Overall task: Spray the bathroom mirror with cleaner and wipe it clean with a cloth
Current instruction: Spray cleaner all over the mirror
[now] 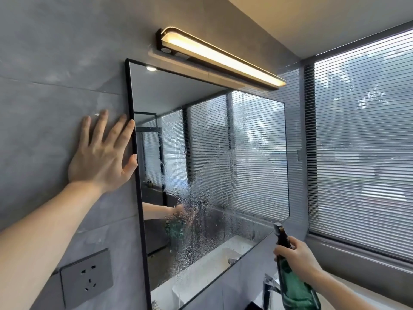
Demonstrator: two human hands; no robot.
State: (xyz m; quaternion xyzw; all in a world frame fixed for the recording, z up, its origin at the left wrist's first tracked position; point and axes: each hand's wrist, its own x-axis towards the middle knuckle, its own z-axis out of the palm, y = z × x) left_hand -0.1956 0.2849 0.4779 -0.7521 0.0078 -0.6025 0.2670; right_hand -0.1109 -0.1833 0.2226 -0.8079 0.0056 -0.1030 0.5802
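Note:
The black-framed mirror (257, 135) hangs on the grey tiled wall, its middle and lower part covered in spray droplets and runs. My left hand (101, 153) lies flat and spread on the wall beside the mirror's left edge, thumb touching the frame. My right hand (295, 258) at lower right grips a dark green spray bottle (292, 285), its black nozzle (279, 229) pointing up toward the mirror's lower right corner. No cloth is visible.
A lit bar lamp (219, 57) juts out above the mirror. A window with slatted blinds (362, 139) fills the right side. A grey wall socket (86, 278) sits at lower left. A chrome tap (269, 287) stands below the mirror.

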